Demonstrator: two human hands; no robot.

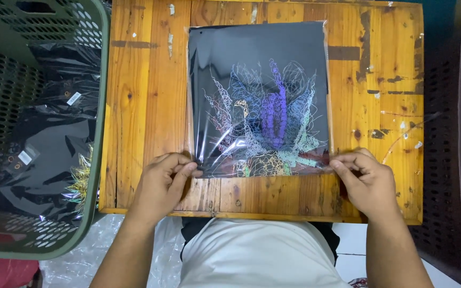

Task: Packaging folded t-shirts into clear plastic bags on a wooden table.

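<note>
Worn wooden planks form the table, on which a black garment in a clear plastic bag is laid flat at the centre. Its near left corner is pinched by the left hand and its near right corner by the right hand, both closed on the film. Sealing or smoothing of the near edge seems in hand; an even pull is called for next. A green basket of similar packs is seen at left.

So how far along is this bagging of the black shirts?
Done: several bagged black garments lie in the green basket. In hand: the left hand and right hand pinch the near edge of a clear bag holding a black printed shirt. Left: that bag remains on the wooden table.
</note>
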